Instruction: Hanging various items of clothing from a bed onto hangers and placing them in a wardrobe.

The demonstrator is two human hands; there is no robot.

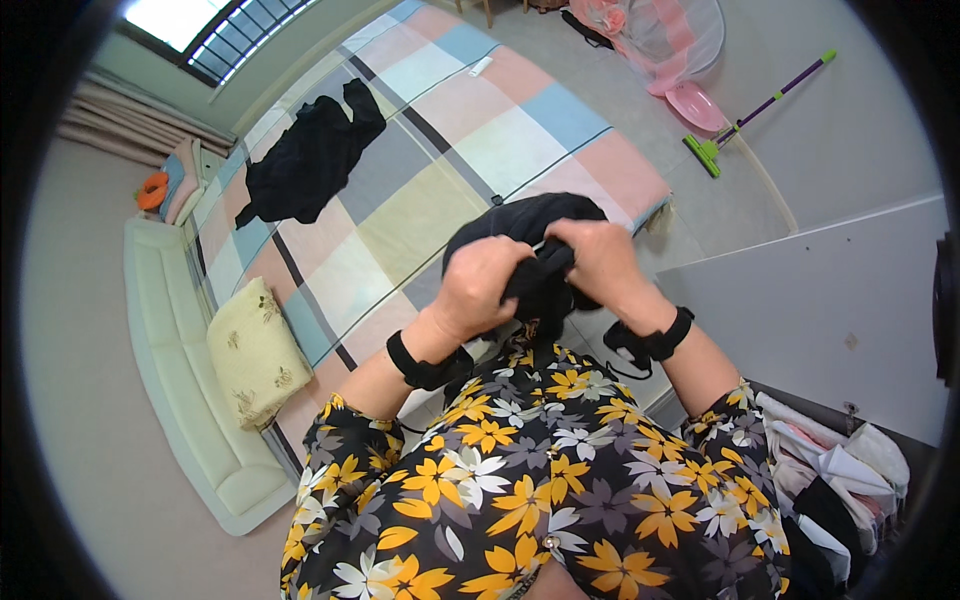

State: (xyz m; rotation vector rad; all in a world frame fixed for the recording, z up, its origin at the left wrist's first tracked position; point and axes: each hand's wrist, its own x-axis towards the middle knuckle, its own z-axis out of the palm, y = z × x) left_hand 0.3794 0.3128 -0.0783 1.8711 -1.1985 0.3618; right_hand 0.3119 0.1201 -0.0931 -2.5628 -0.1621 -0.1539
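Note:
A bunched black garment [525, 217] hangs from both my hands, in front of my chest and partly over the bed's near edge. My left hand [480, 285] grips its cloth on one side. On the other side my right hand [600, 251] pinches it close to the left, and both hands look slightly blurred. What kind of garment it is cannot be told, since it is crumpled. Another black garment [304, 161], with a sleeve showing, lies spread on the checked bedspread [412, 217].
A floral pillow [259, 352] lies by the padded headboard [187, 360]. Folded clothes [832, 480] fill an open cabinet at right, beside its grey door [810, 300]. A sponge mop [776, 105] leans near a pink basin [696, 105]. A white remote-like object [481, 67] rests on the bed.

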